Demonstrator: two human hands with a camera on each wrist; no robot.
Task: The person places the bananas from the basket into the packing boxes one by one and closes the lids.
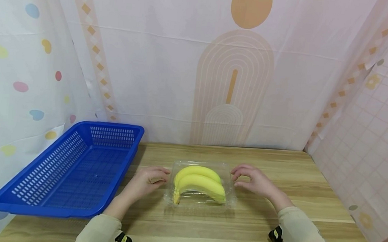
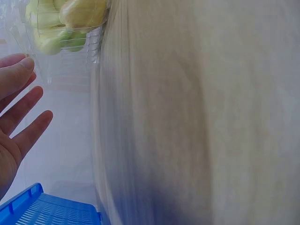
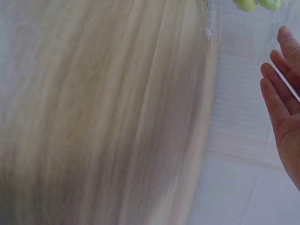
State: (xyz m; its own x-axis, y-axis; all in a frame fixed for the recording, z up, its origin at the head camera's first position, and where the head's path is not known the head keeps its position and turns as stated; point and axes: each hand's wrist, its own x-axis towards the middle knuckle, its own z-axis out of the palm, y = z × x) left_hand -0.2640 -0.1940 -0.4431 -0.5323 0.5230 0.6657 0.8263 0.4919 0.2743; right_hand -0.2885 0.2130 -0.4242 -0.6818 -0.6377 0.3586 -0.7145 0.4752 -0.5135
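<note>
A clear plastic clamshell box (image 1: 225,205) sits on the table with yellow bananas (image 1: 201,183) inside it. The box looks closed, though its lid seam is hard to make out. At its left edge is my left hand (image 1: 144,181), thumb and forefinger close to the rim, the other fingers spread in the left wrist view. My right hand (image 1: 254,181) is at the opposite edge, fingers fairly straight and thumb apart in the right wrist view. Whether either hand's fingertips touch the plastic cannot be told.
A blue plastic basket (image 1: 105,205) with slotted walls stands on the left, close to my left forearm. Under everything is a wood-grain table (image 1: 198,237). Patterned curtains (image 1: 163,76) hang behind it and along both sides.
</note>
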